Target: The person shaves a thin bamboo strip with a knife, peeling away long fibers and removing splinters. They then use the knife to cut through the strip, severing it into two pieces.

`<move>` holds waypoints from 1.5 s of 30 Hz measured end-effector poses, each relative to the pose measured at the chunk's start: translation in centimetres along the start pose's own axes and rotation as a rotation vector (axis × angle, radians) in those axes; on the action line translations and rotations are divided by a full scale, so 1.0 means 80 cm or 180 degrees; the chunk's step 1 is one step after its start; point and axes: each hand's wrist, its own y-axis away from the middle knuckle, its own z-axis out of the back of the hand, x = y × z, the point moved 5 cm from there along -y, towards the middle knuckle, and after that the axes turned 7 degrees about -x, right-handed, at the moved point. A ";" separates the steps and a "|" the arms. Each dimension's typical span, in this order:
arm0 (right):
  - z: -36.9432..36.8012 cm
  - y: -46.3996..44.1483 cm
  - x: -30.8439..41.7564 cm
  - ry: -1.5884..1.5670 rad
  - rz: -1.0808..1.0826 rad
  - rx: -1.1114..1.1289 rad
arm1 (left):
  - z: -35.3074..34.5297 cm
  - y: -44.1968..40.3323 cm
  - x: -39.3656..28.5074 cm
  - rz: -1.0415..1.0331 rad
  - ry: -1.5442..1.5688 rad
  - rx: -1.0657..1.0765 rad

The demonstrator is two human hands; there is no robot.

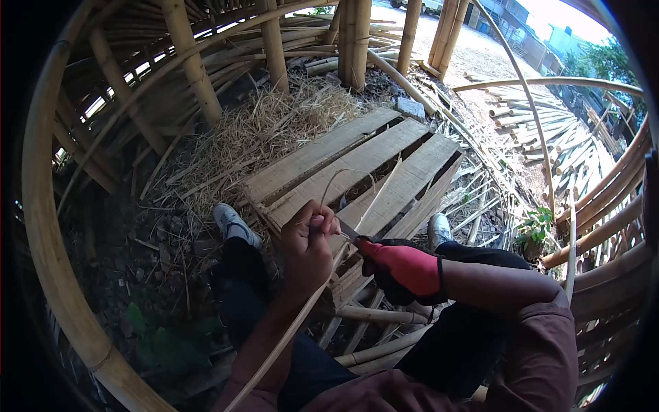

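My left hand (309, 240), bare, is closed in a pinch on a thin bamboo strip (328, 184) that curls up above the fingers. My right hand (405, 268) wears a red and black glove and is closed around a knife, most of it hidden by the fingers. A short grey knife blade (349, 231) points from the glove toward my left hand. Between the hands passes a long pale bamboo split (292, 331), running from the lower left edge up over the slatted wooden crate (371, 154). Both hands are above the crate's near edge.
Straw and shavings (274, 117) cover the ground behind the crate. Upright bamboo posts (353, 48) stand at the back. A curved bamboo pole (51, 226) arches along the left. Cut bamboo poles (556, 144) lie piled at right. My shoes (237, 225) flank the crate.
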 end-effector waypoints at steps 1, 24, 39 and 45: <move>0.006 0.010 0.014 -0.0218 -0.0079 0.0063 | 0.001 -0.001 -0.002 0.0015 0.0098 -0.0039; -0.020 -0.005 -0.031 0.0018 0.0185 0.0116 | 0.010 0.002 -0.001 0.0042 0.0096 -0.0235; -0.019 0.006 -0.023 -0.0212 -0.0122 0.0303 | 0.014 -0.001 -0.006 0.0057 0.0251 -0.0338; 0.017 0.000 0.016 -0.0950 0.0876 -0.0558 | 0.024 -0.002 0.000 0.0073 0.0409 -0.0288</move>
